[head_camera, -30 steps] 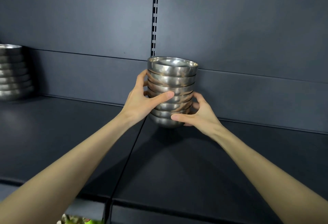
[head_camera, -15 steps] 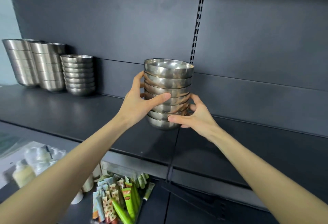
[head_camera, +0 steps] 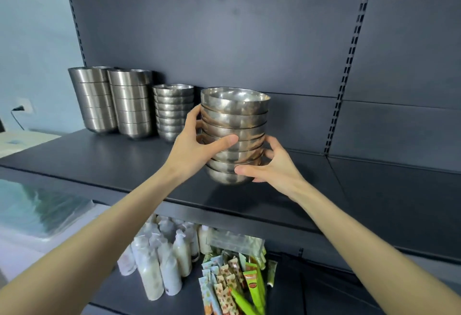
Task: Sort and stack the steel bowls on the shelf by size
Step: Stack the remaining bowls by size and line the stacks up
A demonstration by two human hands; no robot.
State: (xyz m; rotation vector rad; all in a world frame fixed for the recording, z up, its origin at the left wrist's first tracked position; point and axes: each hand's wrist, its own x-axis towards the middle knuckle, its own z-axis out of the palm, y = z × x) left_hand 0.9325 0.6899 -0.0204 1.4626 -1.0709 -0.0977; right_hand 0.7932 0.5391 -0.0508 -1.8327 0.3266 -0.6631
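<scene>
Both hands grip the tall nested stack of shiny steel bowls (head_camera: pixel 234 135) above the dark grey shelf (head_camera: pixel 99 162) — left hand (head_camera: pixel 197 151) steadying its side, right hand (head_camera: pixel 272 167) cupping the base — just beside the smaller steel bowl stack (head_camera: pixel 173 112), presumably for size order.

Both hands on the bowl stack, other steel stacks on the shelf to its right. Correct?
Not quite. The left hand and right hand do grip the bowl stack, but the other steel stacks stand on the shelf to its left, not its right. The head view shows this.
</scene>
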